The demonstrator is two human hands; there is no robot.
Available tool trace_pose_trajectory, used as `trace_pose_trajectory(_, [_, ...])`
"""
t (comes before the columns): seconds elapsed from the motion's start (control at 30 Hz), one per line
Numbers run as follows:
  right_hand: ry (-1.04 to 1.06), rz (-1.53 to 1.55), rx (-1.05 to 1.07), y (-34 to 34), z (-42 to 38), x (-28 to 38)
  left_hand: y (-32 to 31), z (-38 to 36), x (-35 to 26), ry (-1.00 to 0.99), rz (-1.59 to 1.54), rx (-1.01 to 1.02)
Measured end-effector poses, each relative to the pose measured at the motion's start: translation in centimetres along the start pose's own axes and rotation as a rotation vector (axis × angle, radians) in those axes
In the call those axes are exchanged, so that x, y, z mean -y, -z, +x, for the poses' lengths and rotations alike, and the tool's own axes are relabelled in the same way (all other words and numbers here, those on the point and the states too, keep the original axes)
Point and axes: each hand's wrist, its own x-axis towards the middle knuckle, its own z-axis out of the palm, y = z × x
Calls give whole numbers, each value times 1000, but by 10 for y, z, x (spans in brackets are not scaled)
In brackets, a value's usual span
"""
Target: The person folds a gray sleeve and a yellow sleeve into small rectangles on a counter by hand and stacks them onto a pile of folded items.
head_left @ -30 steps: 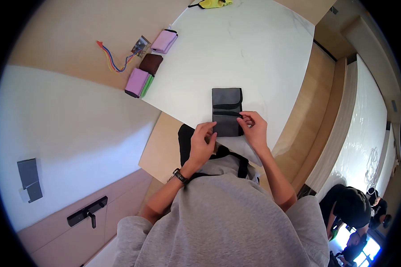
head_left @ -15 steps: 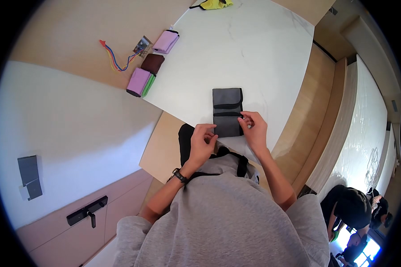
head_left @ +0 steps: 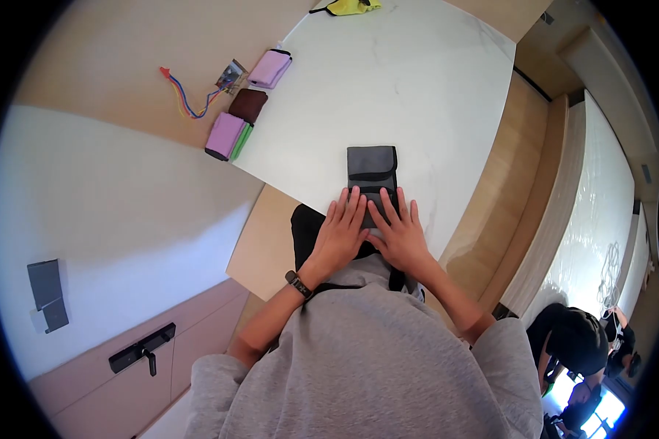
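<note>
Far left: black door handle (head_left: 143, 350), angular, on a pinkish panel. Coloured wires (head_left: 187, 106) hang in a loose curve; their inner end is hard to make out. Along the table's left edge: a folded lilac cloth (head_left: 225, 133) with dark trim, a thin green cloth (head_left: 242, 141) against its side, largely hidden; a dark brown cloth (head_left: 248, 106), squarish, matte; a second lilac cloth (head_left: 271, 68), dark-edged. Left hand (head_left: 340, 234): palm down, fingers extended, slightly apart, fingertips on the lower left of the folded grey cloth. Yellow cloth (head_left: 353, 6) at top, cut off by the frame. Grey cloth (head_left: 371, 161): black-bound, rectangular, soft-looking, flat at the near edge of the pale, faintly veined tabletop (head_left: 447, 95); lower part mostly covered by hands. Right hand (head_left: 400, 235): palm down, fingers fanned over its lower right. Far right: dark-clothed person (head_left: 575, 340), bent over; hands hard to make out.
</note>
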Motion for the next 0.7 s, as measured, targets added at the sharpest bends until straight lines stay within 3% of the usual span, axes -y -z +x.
trace_pose_trajectory(0.17, [52,118,-46,8,4,-15,7,4,8,-12,-103,-96])
trace_pose_trajectory(0.23, [-2,309,-214,13,12,-17,10,3,7,11,-211,-136])
trace_pose_trajectory(0.37, [5,262,-240,18,24,-26,15,8,4,48,-249,-187])
trace_pose_trajectory(0.7, [-124,564,-204,17,40,-35,23,26,7,245,-508,-267])
